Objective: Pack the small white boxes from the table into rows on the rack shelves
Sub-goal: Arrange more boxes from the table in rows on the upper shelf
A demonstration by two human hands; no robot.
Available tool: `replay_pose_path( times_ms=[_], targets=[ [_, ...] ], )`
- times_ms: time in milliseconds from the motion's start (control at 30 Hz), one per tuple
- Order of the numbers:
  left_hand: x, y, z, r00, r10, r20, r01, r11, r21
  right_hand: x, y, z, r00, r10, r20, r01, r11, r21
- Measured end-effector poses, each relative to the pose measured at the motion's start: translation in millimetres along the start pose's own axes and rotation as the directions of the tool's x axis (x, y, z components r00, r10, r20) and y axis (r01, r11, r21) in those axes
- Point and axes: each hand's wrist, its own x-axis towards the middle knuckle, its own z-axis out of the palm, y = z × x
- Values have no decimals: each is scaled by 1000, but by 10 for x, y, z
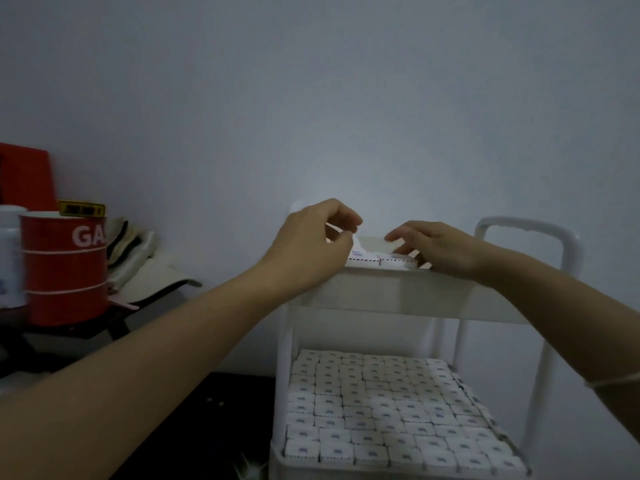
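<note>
Currently, on the rack [568,258], the lower shelf [381,474] is filled with rows of small white boxes [381,410]. The top shelf [398,289] shows only a front row [381,261]. The left hand [311,244] pinches a box [355,244] above that row. The right hand [440,251] touches the row; its grip cannot be determined.

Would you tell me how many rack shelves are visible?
2: the top shelf, holding a few small white boxes, and the lower shelf, packed with them; more may be hidden below.
</note>
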Motion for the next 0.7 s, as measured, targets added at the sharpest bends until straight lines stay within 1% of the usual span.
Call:
replay_pose_path(
  times_ms=[33, 67, 100, 133, 200, 233, 267, 300, 333, 400, 467, 533, 600, 700],
  targets=[
    [-104, 1, -56, 1000, 11, -9, -11, 1000, -16, -24, -10, 15, 999, -4, -37, 1, 997, -79],
    [-221, 4, -118, 999, 22, -29, -23, 999, -35, -54, -33, 39, 994, -26, -107, 11, 991, -136],
    [-347, 5, -189, 998, 30, -59, -33, 998, -48, -110, -84, 76, 977, -83, -196, 48, 984, -173],
    [-486, -3, -265, 995, 34, -89, -39, 998, -52, -178, -164, 123, 945, -154, -289, 102, 977, -187],
    [-796, -81, -425, 995, 19, -99, -25, 998, -58, -349, -388, 281, 844, -310, -438, 236, 948, -216],
    [-965, -155, -498, 998, -15, -62, 11, 998, -67, -448, -518, 408, 796, -375, -476, 299, 926, -230],
    [-1144, -250, -567, 997, -72, -3, 71, 995, -72, -561, -660, 573, 761, -437, -479, 369, 899, -235],
    [-1332, -363, -635, 989, -138, 62, 141, 988, -58, -693, -814, 773, 740, -499, -451, 443, 866, -231],
    [-1520, -490, -703, 972, -203, 120, 208, 978, -32, -832, -961, 1004, 733, -556, -392, 513, 830, -220],
    [-1906, -777, -868, 924, -336, 182, 338, 941, 24, -1089, -1224, 1513, 730, -654, -200, 627, 757, -185],
    [-2262, -1031, -1082, 874, -451, 182, 443, 893, 85, -1253, -1418, 2031, 714, -699, 27, 696, 706, -128],
    [-2589, -1235, -1309, 850, -511, 128, 487, 855, 175, -1323, -1540, 2519, 714, -680, 168, 695, 717, -51],
    [-2875, -1378, -1507, 837, -541, 84, 501, 819, 282, -1296, -1620, 2950, 739, -622, 261, 643, 765, 2],
    [-3201, -1515, -1678, 803, -585, 119, 481, 752, 451, -1184, -1738, 3414, 760, -546, 354, 572, 820, 37]
  ],
)
